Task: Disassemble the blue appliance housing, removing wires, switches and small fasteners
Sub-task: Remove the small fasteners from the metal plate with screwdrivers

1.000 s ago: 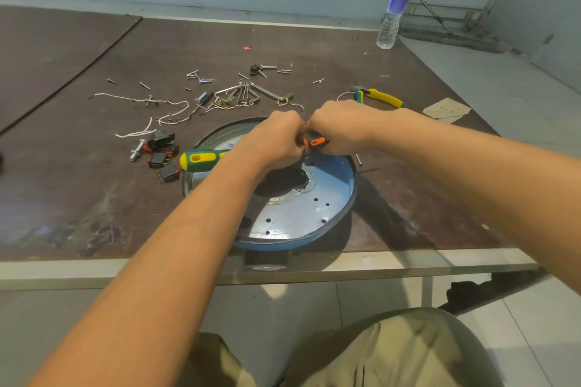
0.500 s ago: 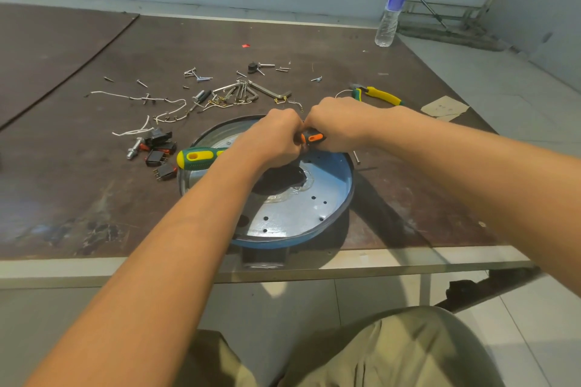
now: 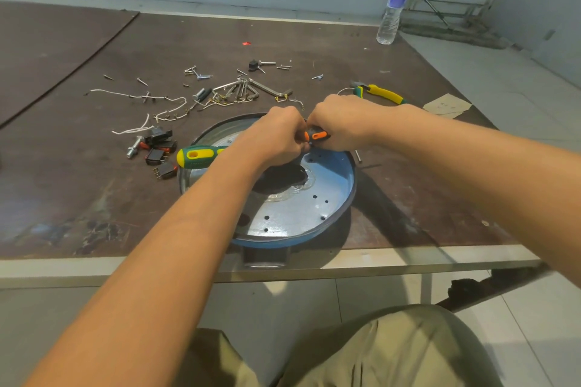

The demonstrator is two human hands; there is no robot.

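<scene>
The blue housing [image 3: 333, 195] is parked at the near edge of the counter [image 3: 283, 41], open side up, with its near rim hanging slightly over the edge. It looks like a thin, stiff sheet-metal pan: probably light, hard to dent by hand, but likely to slide or spin on the smooth board when pushed. The rim is probably the best place to grab it, since the floor is full of holes and has a ragged cut-out in the middle that could be sharp.

Over the housing's far side, the right hand [image 3: 342, 126] is wrapped around an orange-handled tool [image 3: 317, 136]. The left hand [image 3: 273, 138] is curled tight right against it, but what its fingers have hold of, if anything, can't be made out.

Around the housing:
- A water bottle [image 3: 394, 6] is well beyond it, out of the way.
- A green-and-yellow screwdriver [image 3: 198, 156] lies across its left rim and would get knocked off if the pan were turned.
- Yellow-handled pliers [image 3: 382, 93] are just past it on the right.
- Black switches [image 3: 158, 151] are piled close to its left.
- White wires [image 3: 151, 107], hex keys [image 3: 245, 91] and loose screws [image 3: 195, 71] are scattered behind it.
- One bolt [image 3: 357, 155] sits right beside its right rim.
</scene>
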